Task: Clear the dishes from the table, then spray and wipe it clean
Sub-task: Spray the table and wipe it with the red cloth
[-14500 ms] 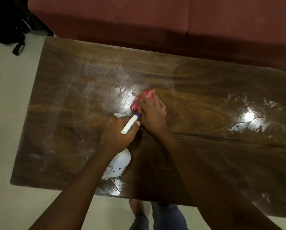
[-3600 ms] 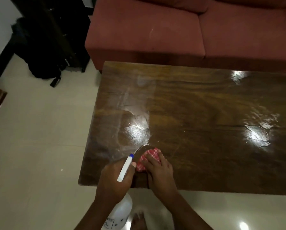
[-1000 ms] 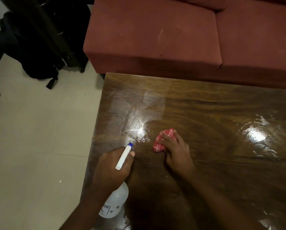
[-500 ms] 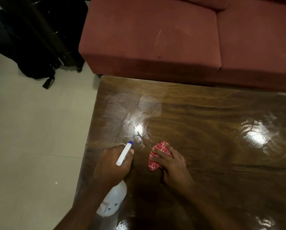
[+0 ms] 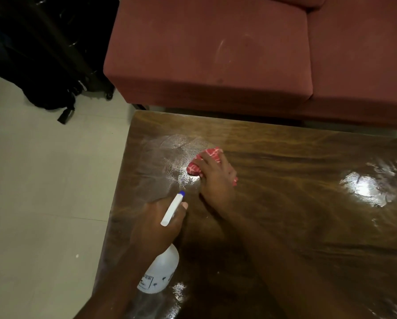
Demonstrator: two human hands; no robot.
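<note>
Dishes none in view. Right hand (image 5: pixel 218 184) fingers (image 5: pixel 212 168) hold bunched red-and-white checked cloth (image 5: pixel 210 153) on shiny brown wooden bench (image 5: pixel 296 215); left hand (image 5: pixel 153 226) grips white plastic spray bottle (image 5: pixel 163 272). Wet spots left to wipe.

Living room of a home. Wooden coffee table (image 5: pixel 296 215), glossy dark-grain top, stands just in front of a maroon upholstered sofa (image 5: pixel 211 54); two seat cushions in view. Pale tiled floor (image 5: pixel 43 192), grout lines visible, runs along the table's left side. Black backpack (image 5: pixel 47 97) with a loose strap slumps on the floor near the sofa's end, against a dark wheeled case (image 5: pixel 61 38). Indoor light glare on the tabletop.
</note>
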